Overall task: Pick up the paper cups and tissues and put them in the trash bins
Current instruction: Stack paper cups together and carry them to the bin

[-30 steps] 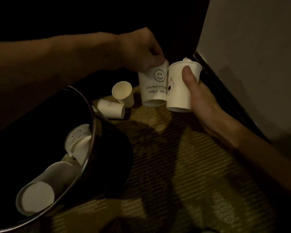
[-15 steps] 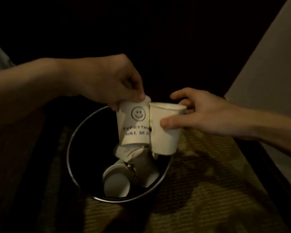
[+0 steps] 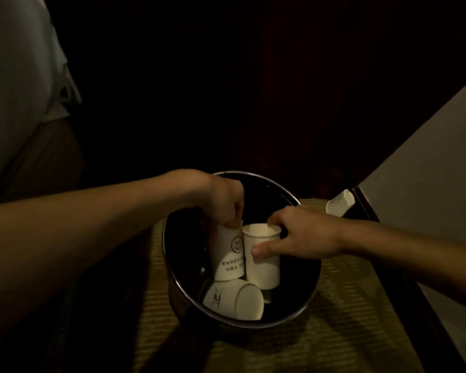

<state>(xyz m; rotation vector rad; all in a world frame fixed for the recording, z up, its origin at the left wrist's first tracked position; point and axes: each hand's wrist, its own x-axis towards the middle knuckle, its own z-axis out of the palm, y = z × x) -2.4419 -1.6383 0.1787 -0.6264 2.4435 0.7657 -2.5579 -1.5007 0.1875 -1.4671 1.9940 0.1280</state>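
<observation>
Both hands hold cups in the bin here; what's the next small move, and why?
Probably open both hands: the left hand pinches the smiley cup and the right hand grips the plain cup, both already inside the trash bin above discarded cups.

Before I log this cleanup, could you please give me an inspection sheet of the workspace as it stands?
Surface: dim carpet, with the trash bin standing on it.
Job's things: smiley cup and plain cup held upright in the bin's mouth; a fallen cup lies inside; a stray cup lies on the floor by the wall; no tissues seen.
Clutter: nothing seen.
Hands: left hand pinches the smiley cup's rim; right hand grips the plain cup near its top.
Cables: nothing seen.
Surroundings: pale wall on the right, pale cloth at upper left, dark beyond.
</observation>
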